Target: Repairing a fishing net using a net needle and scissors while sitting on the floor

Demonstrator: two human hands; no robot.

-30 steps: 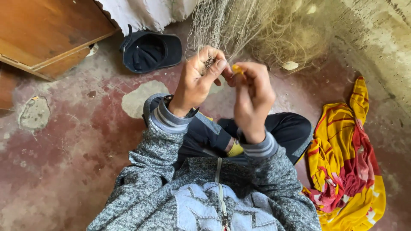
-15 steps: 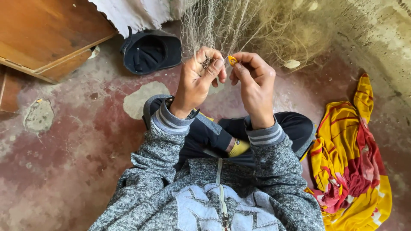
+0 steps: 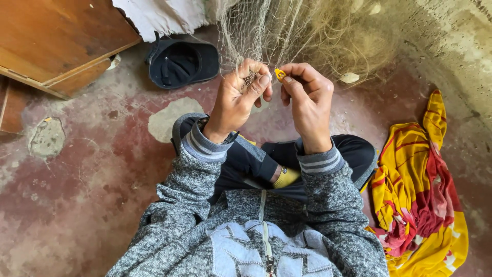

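Partly hidden, the fishing net (image 3: 287,31) runs off the top edge of the view, so where it hangs from cannot be seen, and its fine mesh blurs into the pale wall behind. Only a tip of the small yellow netting needle (image 3: 280,75) shows; the rest is covered by fingers. The right hand (image 3: 307,102) pinches that needle tightly between thumb and forefinger, just below the net. The left hand (image 3: 238,100) is curled closed around a bunch of net strands, thumb pressed toward the needle, the two hands almost touching. The person sits cross-legged on the worn red floor (image 3: 92,169) in a grey knitted jacket. A dark cap (image 3: 182,61) lies upside down near the wooden furniture (image 3: 56,41), which the upper left corner cuts off. A yellow and red cloth (image 3: 420,195) lies crumpled at the right edge.
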